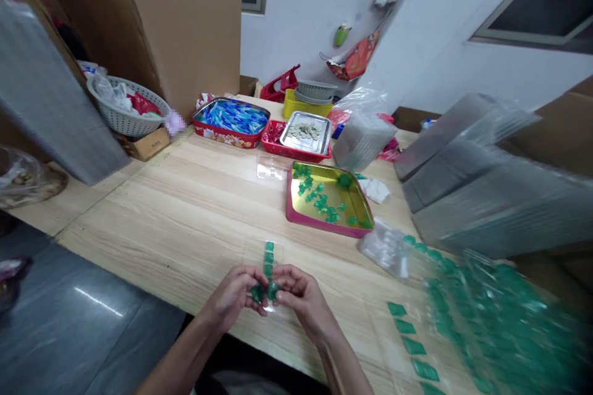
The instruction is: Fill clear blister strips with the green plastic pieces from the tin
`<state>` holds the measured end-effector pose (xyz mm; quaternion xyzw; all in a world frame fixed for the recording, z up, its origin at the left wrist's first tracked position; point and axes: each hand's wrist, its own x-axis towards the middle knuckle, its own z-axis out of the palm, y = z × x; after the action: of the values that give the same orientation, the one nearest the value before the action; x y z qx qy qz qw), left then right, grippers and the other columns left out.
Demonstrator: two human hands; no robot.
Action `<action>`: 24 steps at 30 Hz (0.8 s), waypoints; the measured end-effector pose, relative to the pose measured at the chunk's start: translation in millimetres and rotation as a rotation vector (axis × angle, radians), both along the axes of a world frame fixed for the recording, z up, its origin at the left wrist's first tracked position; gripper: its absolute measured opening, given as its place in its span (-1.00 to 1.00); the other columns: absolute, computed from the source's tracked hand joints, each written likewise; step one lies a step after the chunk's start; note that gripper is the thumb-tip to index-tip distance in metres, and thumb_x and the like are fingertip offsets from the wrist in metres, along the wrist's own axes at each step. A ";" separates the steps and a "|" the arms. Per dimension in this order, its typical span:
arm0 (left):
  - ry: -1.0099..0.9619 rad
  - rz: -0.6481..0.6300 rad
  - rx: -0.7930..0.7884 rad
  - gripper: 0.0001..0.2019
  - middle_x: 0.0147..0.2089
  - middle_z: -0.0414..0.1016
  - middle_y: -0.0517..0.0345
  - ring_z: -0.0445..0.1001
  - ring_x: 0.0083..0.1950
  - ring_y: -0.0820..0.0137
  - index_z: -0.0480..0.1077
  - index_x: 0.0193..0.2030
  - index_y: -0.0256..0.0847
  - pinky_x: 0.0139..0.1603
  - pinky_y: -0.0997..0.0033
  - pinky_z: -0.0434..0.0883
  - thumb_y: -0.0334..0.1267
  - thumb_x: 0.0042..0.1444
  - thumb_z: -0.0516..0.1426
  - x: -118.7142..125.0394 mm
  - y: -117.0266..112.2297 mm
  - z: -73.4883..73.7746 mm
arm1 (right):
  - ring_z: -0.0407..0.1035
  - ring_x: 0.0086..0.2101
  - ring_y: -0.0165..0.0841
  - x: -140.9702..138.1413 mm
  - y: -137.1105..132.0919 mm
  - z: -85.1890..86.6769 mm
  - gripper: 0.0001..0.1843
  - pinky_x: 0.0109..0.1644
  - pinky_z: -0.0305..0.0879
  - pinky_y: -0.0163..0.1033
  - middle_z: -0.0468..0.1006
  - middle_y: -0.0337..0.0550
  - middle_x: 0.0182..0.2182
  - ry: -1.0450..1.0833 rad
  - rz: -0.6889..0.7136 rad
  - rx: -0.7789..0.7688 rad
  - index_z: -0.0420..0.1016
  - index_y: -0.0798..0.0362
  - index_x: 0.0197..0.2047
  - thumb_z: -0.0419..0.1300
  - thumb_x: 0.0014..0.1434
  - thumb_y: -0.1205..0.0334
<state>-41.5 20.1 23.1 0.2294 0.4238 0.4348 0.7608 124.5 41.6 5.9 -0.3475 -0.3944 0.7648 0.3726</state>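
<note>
Although the right side of the view is blurred, I can see a long wooden table (185, 228) in the room, and a pink tray (301, 213) with green pieces lies on the far part. Near the table edge, the left hand (234, 296) and right hand (301, 299) are together and pinch a strip of small green pieces (269, 262). Its long axis points forward, and the fingers hide its near end.

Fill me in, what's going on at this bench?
A person is holding a clear plastic strip lined with green pieces, pinching its lower end between the left hand and right hand. More loose green pieces lie in a pink-rimmed tray on the wooden table. A blurred pile of clear sheets holding green pieces sits to the right.
</note>
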 end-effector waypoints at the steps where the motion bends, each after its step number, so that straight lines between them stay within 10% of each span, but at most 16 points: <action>1: -0.013 0.014 -0.005 -0.86 -0.55 0.42 0.13 0.41 -0.52 0.40 0.40 -0.45 -0.30 -0.52 0.37 0.39 -0.32 -0.19 0.09 0.8 -0.1 -0.7 | 0.43 -0.49 -0.40 -0.4 -0.1 -1.5 -0.59 -0.37 0.31 -0.31 0.57 -0.21 -0.47 -0.009 -0.012 0.003 0.45 0.06 -0.23 0.42 -0.18 0.22; 24: 0.057 0.127 0.076 -0.81 -0.62 0.29 0.34 0.19 -0.66 0.60 0.29 -0.45 -0.25 -0.66 0.58 0.05 -0.31 -0.20 0.23 14.9 -3.3 -3.8 | 0.28 -0.56 -0.53 -14.8 -4.6 -2.9 -0.69 -0.48 0.18 -0.42 0.46 -0.28 -0.50 0.141 -0.157 -0.179 0.48 0.09 -0.35 0.42 -0.20 0.24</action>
<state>-26.7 16.8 19.3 0.2430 0.4421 0.4912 0.7101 109.6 37.1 3.0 -0.3545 -0.2691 0.7878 0.4257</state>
